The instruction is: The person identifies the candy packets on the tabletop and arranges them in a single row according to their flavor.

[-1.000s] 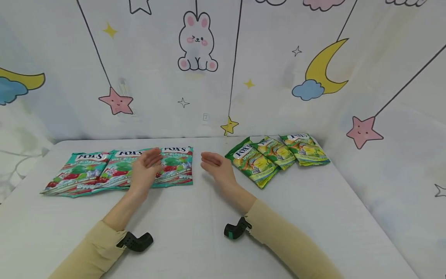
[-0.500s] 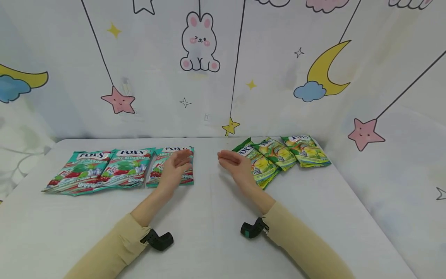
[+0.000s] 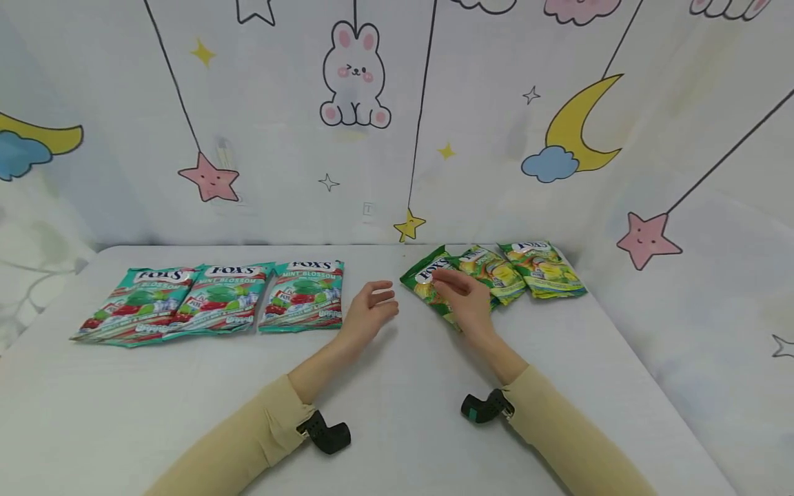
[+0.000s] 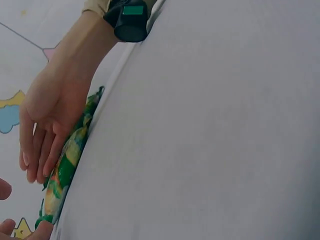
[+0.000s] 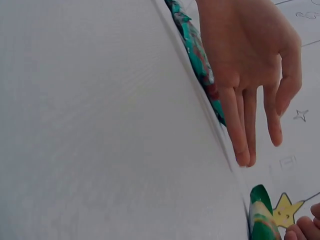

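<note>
Three teal Fox's Mint Blossom candy bags lie in a row at the left in the head view: the left bag [image 3: 143, 303], the middle bag [image 3: 223, 300] and the right bag [image 3: 304, 296]. Three green-and-yellow Fox's candy bags lie at the right: the near bag [image 3: 428, 279], the middle bag [image 3: 505, 279] and the far bag [image 3: 548, 272]. My left hand [image 3: 366, 317] hovers between the two groups, fingers loosely extended, holding nothing. Above the near green bag is my right hand [image 3: 471, 306], partly covering it, with relaxed fingers. The left wrist view shows the right hand [image 4: 55, 110] holding nothing.
The bags lie on a white-covered table [image 3: 384, 427]. Behind it hangs a white curtain [image 3: 279, 138] printed with stars, moons and a rabbit. Each wrist wears a black camera, one on the left sleeve [image 3: 325, 434] and one on the right [image 3: 486, 406].
Both hands have moved to the right. The left hand has left the teal bags, and the right teal bag now shows fully, apart from its neighbour. The right hand has come over the near green bag.
</note>
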`<state>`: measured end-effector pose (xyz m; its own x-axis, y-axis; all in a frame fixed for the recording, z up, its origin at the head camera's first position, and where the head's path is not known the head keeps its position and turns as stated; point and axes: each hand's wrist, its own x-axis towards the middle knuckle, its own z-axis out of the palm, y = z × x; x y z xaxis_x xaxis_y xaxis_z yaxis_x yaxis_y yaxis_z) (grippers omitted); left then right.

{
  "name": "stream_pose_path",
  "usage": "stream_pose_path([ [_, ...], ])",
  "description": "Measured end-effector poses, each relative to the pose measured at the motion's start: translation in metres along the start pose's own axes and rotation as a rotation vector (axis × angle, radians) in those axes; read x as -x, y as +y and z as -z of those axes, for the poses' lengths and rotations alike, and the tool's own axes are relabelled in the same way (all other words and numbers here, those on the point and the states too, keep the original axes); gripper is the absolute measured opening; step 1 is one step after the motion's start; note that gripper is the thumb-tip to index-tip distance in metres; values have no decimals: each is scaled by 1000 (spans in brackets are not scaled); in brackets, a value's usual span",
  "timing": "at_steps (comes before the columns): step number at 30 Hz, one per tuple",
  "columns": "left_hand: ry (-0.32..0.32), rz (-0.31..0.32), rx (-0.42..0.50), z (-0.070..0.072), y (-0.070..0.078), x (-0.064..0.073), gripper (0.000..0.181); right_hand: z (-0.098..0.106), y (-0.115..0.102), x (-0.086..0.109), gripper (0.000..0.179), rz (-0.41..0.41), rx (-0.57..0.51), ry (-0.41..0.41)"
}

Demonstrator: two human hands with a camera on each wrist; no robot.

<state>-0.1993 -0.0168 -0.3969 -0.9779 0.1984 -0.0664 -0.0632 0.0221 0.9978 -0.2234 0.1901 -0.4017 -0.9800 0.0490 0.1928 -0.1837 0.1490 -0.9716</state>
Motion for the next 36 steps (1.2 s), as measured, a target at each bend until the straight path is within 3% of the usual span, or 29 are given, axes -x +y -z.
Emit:
stream_pose_path([
  [7, 28, 23, 21, -32, -7, -8, 55, 17, 6, 1, 30, -2, 54, 51],
  [19, 155, 41, 63, -79, -6, -15, 62, 29, 10, -1, 32, -30, 124, 149],
  [25, 228, 17, 118, -94, -6, -17, 60, 31, 13, -1, 31, -21, 180, 195],
  [36, 335, -28, 107, -114, -12, -29, 53, 29, 6, 3, 29, 30, 197, 211],
])
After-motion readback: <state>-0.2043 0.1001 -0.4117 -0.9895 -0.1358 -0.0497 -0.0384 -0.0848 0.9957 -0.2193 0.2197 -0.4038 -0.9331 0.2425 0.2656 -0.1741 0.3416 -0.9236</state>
